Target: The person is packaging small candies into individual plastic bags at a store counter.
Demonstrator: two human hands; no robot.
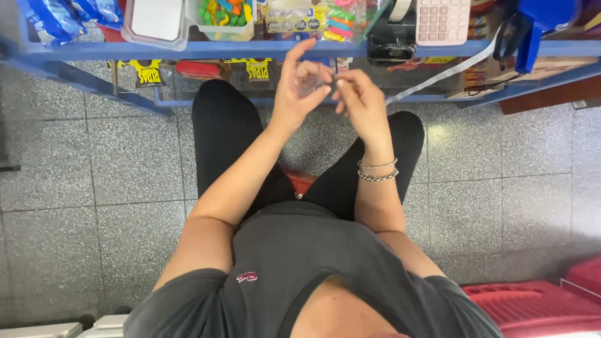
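Clear plastic wrapper (pixel 311 81) sits pinched in my left hand (pixel 299 94); my right hand (pixel 360 100), fingers curled but grasping nothing, touches its right edge.

Free room: open air above the person's lap, between the knees and the blue-framed glass worktop (pixel 263 47); both hands, left hand (pixel 299 94) and right hand (pixel 360 103), meet there close together, a small clear item pinched in the left fingers (pixel 316 84).

Obstacles ahead, on the worktop: clear tub of coloured sweets (pixel 220 17), white lidded container (pixel 155 20), wrapped candy packets (pixel 310 17), black tape dispenser (pixel 391 37), pale calculator (pixel 442 20), blue object (pixel 538 25) at far right. They stand tightly side by side, with little gap between them.

Paper strip (pixel 441 75) hangs slantwise off the worktop edge, right of the right hand.

Sides: grey speckled floor tiles (pixel 94 163) open to the left; red crate (pixel 538 307) low at right.
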